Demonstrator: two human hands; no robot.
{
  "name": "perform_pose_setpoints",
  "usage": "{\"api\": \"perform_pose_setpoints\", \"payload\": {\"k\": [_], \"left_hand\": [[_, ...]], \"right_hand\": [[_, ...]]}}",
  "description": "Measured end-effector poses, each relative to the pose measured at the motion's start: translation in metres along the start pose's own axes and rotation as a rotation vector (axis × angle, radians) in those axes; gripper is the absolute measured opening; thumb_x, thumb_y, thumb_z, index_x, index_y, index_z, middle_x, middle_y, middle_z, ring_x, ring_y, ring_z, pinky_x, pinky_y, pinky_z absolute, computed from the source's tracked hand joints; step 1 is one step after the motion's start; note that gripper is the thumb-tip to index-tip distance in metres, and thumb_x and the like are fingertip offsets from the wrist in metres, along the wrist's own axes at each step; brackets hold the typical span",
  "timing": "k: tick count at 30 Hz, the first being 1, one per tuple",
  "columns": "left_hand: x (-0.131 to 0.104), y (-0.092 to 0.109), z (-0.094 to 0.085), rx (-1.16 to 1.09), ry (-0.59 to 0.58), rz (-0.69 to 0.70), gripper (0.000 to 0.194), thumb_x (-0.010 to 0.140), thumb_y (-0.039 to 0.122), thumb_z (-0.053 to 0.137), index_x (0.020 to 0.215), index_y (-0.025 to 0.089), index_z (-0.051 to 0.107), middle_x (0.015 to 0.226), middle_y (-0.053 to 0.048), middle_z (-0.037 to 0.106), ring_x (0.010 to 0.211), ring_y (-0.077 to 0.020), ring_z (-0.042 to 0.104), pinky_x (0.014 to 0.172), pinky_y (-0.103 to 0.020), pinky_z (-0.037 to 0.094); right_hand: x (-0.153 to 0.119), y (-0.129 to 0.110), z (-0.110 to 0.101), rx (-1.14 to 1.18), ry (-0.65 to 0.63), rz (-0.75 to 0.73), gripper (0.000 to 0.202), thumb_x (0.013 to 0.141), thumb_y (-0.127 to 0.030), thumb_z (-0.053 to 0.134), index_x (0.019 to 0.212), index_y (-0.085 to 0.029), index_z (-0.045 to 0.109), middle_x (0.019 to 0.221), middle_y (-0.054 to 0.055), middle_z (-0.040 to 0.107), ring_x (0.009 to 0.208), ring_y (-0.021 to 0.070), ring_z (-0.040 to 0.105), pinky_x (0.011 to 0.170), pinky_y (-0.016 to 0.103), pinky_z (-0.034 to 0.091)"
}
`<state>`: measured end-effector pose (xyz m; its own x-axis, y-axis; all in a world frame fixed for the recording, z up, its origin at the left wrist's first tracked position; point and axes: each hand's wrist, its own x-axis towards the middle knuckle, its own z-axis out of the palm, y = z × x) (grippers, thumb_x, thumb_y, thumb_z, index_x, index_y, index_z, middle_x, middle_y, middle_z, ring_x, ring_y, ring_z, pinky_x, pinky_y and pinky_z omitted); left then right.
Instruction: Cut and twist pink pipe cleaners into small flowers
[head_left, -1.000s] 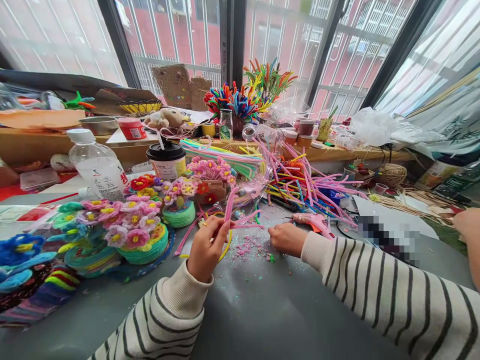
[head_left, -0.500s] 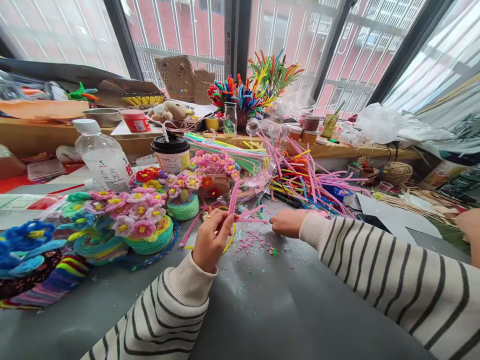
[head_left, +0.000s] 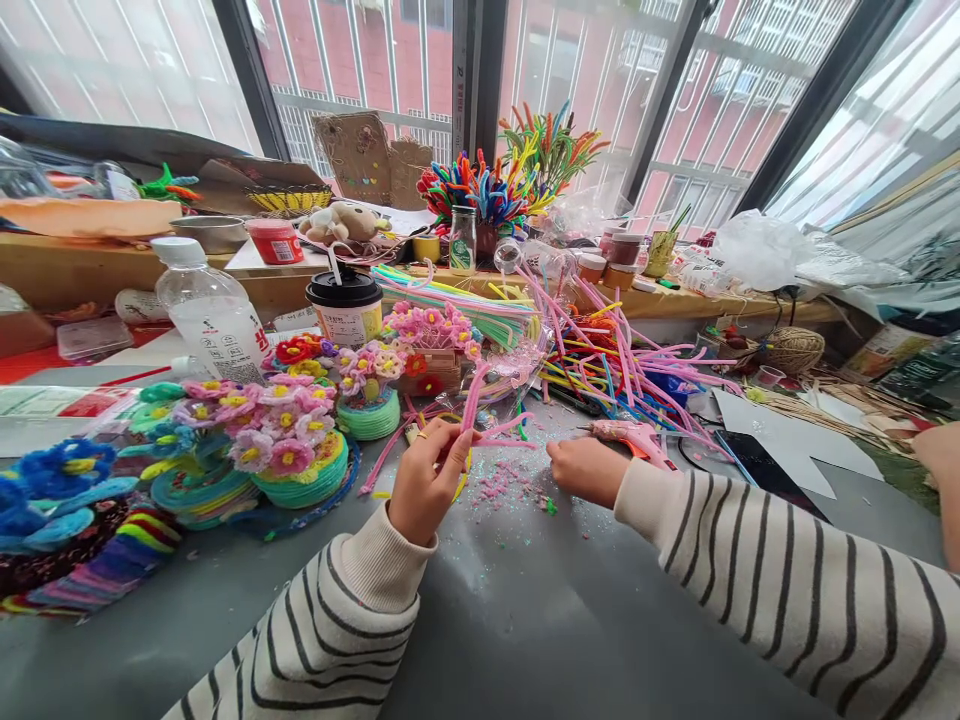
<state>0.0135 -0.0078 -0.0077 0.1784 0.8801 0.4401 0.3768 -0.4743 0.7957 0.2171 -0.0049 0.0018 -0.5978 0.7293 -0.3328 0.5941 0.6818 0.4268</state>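
Observation:
Thumb and fingers of my left hand (head_left: 427, 480) are closed on pink pipe cleaners (head_left: 474, 395). Some of them stand upright from the grip, while thinner ends bend off to the right. My right hand (head_left: 589, 470) is held low over the table to the right, apart from those ends, its fingers curled together. Whatever it may hold is hidden. Just behind that hand lies a pink glue gun (head_left: 634, 435). Pink fluff clippings (head_left: 506, 485) and glitter are scattered on the grey tabletop (head_left: 525, 620) between my hands.
Pipe-cleaner flowers (head_left: 281, 425) in coiled pots stand at left, near a water bottle (head_left: 214, 320) and a lidded cup (head_left: 345, 305). Behind is a heap of loose pipe cleaners (head_left: 607, 350). A phone (head_left: 769, 472) lies at right, and another person's hand (head_left: 941, 460) shows at the edge.
My right hand has moved slightly right and down, away from the pink pipe-cleaner ends it was touching. The glue gun and phone now show more. My left hand stays nearly in place.

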Motion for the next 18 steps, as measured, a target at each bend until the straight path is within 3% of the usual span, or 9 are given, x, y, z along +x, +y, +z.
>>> {"api": "perform_pose_setpoints", "payload": {"k": [5,12,18], "left_hand": [[0.000,0.001,0.000,0.000,-0.002,0.005,0.023,0.079,0.029,0.039,0.079,0.014,0.056,0.071,-0.003,0.050,0.059,-0.0102,0.048,0.055,-0.022,0.039],[0.001,0.003,-0.001,0.008,-0.002,0.011,0.023,0.079,0.027,0.038,0.078,0.013,0.057,0.066,-0.002,0.048,0.056,-0.0101,0.046,0.054,-0.022,0.038],[0.000,0.001,0.000,0.018,-0.004,0.012,0.024,0.079,0.027,0.038,0.078,0.013,0.057,0.064,-0.002,0.048,0.058,-0.0109,0.046,0.055,-0.023,0.037]], "right_hand": [[0.007,-0.012,0.001,-0.028,0.015,-0.044,0.024,0.075,-0.008,0.040,0.071,-0.009,0.063,0.072,0.015,0.059,0.067,0.0188,0.057,0.046,0.024,0.041],[0.012,-0.004,0.005,-0.064,0.021,-0.173,0.023,0.074,-0.006,0.041,0.067,-0.010,0.063,0.068,0.013,0.059,0.065,0.0184,0.057,0.045,0.025,0.039],[0.012,0.001,0.007,-0.045,0.040,-0.160,0.023,0.073,-0.006,0.041,0.071,-0.009,0.063,0.070,0.012,0.059,0.062,0.0187,0.057,0.044,0.025,0.038]]}}
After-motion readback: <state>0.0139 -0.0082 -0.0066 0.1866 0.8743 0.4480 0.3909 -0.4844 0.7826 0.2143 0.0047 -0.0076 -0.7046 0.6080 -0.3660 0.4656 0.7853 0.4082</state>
